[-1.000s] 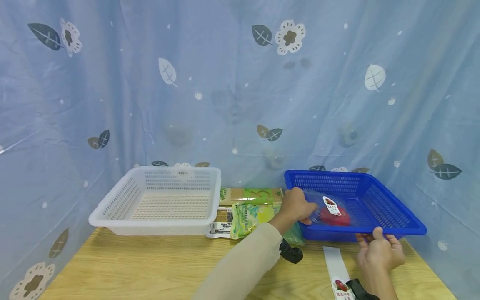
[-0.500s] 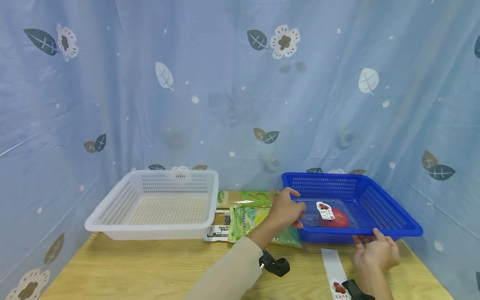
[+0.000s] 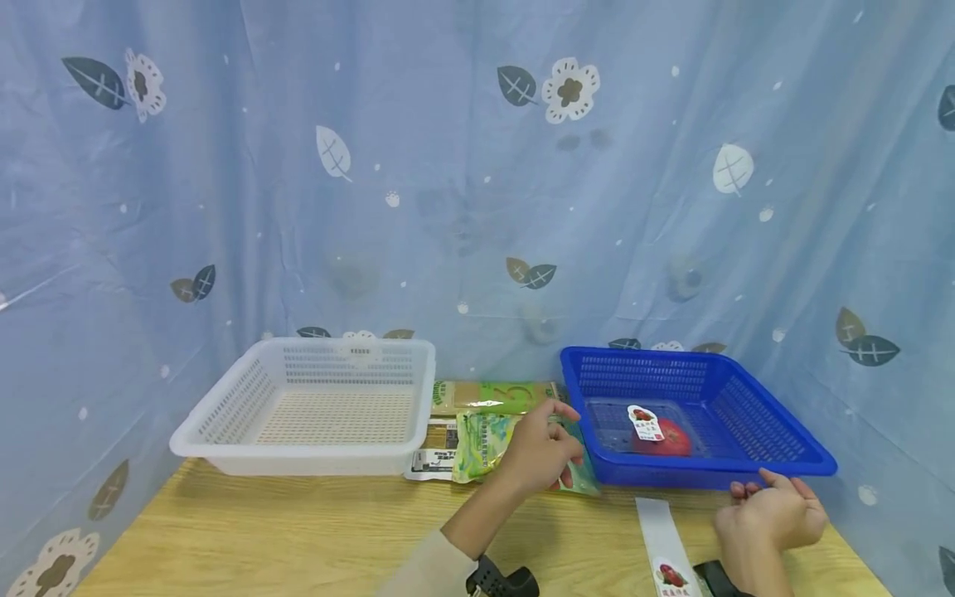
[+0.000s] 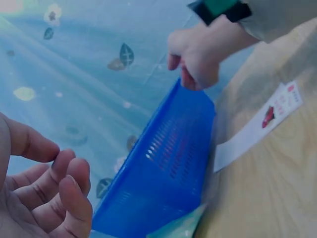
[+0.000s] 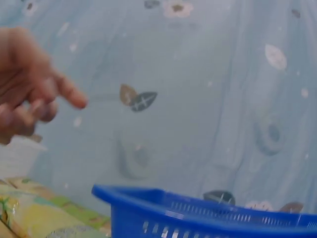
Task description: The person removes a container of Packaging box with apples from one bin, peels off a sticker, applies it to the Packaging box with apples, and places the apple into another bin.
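The left hand (image 3: 543, 448) hangs over the green and yellow bags left of the blue basket (image 3: 716, 479), fingers loosely curled and holding nothing. In the left wrist view its thumb and fingertips are close together with nothing between them. The right hand (image 3: 772, 518) is at the basket's front rim, palm up, thumb just below the edge and fingers loosely bent. The left wrist view shows this hand (image 4: 195, 57) right by the rim. A red round item (image 3: 669, 439) in clear plastic with a white label (image 3: 645, 423) lies inside the basket.
A white basket (image 3: 298, 452) stands on the left. Between the baskets lie a brown and green packet (image 3: 485, 396), a yellow-green bag (image 3: 481, 448) and a black and white packet (image 3: 436, 452). A white paper strip (image 3: 664, 539) lies in front of the blue basket on the wooden table (image 3: 298, 531).
The left hand has left the plastic wrapping in the blue basket and drawn back to the left. The right hand has slipped off the front rim, moving slightly right and down.
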A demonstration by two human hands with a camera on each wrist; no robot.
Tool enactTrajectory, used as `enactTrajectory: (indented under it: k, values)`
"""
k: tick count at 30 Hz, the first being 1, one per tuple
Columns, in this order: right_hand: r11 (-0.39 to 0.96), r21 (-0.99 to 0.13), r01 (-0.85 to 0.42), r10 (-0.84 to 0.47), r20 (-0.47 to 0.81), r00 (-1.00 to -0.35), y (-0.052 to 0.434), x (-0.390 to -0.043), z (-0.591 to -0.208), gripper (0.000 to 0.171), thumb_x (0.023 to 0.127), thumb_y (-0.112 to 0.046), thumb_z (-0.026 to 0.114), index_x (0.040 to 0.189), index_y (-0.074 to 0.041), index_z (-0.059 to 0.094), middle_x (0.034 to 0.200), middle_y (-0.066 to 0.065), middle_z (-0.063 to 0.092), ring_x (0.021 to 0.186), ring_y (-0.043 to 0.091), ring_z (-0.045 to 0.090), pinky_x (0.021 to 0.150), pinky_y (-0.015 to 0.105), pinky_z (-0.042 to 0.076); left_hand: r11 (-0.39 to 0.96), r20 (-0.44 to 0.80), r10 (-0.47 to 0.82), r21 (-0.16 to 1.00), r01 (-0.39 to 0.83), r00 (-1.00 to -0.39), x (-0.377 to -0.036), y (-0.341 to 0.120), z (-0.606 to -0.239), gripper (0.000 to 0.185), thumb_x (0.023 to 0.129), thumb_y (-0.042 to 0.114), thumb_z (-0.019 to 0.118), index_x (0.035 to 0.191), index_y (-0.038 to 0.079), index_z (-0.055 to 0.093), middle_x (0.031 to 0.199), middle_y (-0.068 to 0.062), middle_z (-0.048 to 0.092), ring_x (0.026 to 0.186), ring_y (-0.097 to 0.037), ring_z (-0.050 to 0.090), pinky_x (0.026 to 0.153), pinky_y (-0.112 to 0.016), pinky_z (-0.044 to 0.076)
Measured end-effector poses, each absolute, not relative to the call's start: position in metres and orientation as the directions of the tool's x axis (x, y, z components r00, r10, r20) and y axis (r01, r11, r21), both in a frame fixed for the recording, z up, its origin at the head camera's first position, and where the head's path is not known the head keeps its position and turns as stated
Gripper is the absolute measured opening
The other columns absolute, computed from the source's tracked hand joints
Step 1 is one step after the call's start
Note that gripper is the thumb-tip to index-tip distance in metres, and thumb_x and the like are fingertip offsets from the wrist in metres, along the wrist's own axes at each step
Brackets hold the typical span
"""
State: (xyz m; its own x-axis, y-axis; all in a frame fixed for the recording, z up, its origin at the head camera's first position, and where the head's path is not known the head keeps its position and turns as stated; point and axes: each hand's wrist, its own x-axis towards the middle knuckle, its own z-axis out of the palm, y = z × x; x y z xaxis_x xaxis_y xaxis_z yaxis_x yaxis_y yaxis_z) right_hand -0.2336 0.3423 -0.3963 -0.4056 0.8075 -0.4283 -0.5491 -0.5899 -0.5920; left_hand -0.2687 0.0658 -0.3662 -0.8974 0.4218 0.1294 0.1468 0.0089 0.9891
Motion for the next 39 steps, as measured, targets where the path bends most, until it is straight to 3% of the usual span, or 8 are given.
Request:
enactTrajectory:
  k: [4,12,21,25,31,35,39]
  values:
    - [-0.586,-0.576,-0.57,0.81,-0.39,-0.439,0.335,-0.232,-0.386,0.022,0.097,0.004,0.051,0.105,-0.015,0.045,0.087,0.003,0.051,0.056,0.015,0.041,0.039,0.027,0.033,0.023,0.15,0.42,0.984,0.176,-0.895,-0.261,0.046,-0.378,0.035,0.091,0.001,0.06,0.122,0.015,0.058,0.073,-0.004,0.064,0.045,-0.026,0.057,0.039,-0.027,0.042]
    - [-0.617,-0.532,-0.58,0.763,-0.224,-0.606,0.304,-0.238,-0.364,0.024,0.095,0.012,0.05,0.101,-0.011,0.047,0.062,0.006,0.047,0.05,0.018,0.042,0.039,0.027,0.029,0.059,0.179,0.357,0.975,0.213,-0.917,-0.253,0.004,-0.395,0.037,0.091,0.005,0.057,0.127,0.013,0.054,0.08,-0.005,0.063,0.052,-0.036,0.063,0.041,-0.033,0.05]
    - [-0.532,-0.68,-0.505,0.672,0.024,-0.74,0.268,-0.239,-0.346,0.022,0.096,0.014,0.047,0.103,-0.007,0.05,0.092,0.004,0.049,0.061,0.015,0.045,0.044,0.024,0.036,0.032,0.22,0.309,0.97,0.242,-0.925,-0.253,-0.012,-0.4,0.038,0.094,0.004,0.057,0.13,0.01,0.051,0.085,-0.007,0.063,0.052,-0.023,0.061,0.041,-0.026,0.048]
    - [-0.449,-0.737,-0.506,0.643,0.126,-0.755,0.253,-0.238,-0.344,0.021,0.096,0.013,0.047,0.104,-0.005,0.05,0.09,0.005,0.049,0.062,0.015,0.044,0.043,0.022,0.038,0.023,0.246,0.301,0.964,0.265,-0.921,-0.255,-0.008,-0.402,0.039,0.094,0.004,0.059,0.131,0.012,0.051,0.085,-0.005,0.063,0.059,-0.027,0.064,0.045,-0.026,0.05]
    - [-0.328,-0.81,-0.487,0.591,0.226,-0.774,0.233,-0.24,-0.352,0.018,0.096,0.013,0.048,0.103,-0.004,0.05,0.085,0.004,0.05,0.059,0.013,0.045,0.043,0.02,0.041,0.1,0.343,0.294,0.917,0.385,-0.892,-0.255,-0.005,-0.409,0.039,0.091,0.005,0.061,0.129,0.013,0.053,0.082,-0.001,0.062,0.074,-0.017,0.061,0.067,-0.027,0.053]
    - [-0.179,-0.878,-0.444,0.513,0.302,-0.804,0.223,-0.239,-0.362,0.015,0.096,0.012,0.051,0.107,0.002,0.05,0.091,0.005,0.051,0.065,0.012,0.047,0.047,0.02,0.043,0.17,0.37,0.32,0.883,0.437,-0.872,-0.251,-0.008,-0.416,0.039,0.089,0.006,0.062,0.126,0.016,0.055,0.085,0.001,0.062,0.069,-0.011,0.056,0.06,-0.024,0.051]
    - [-0.031,-0.916,-0.399,0.414,0.352,-0.839,0.216,-0.237,-0.37,0.018,0.096,0.011,0.054,0.112,0.007,0.05,0.097,0.006,0.051,0.072,0.012,0.05,0.05,0.019,0.046,0.251,0.398,0.365,0.828,0.501,-0.842,-0.247,-0.018,-0.428,0.039,0.089,0.006,0.063,0.125,0.018,0.056,0.093,-0.003,0.062,0.079,-0.016,0.058,0.063,-0.025,0.052]
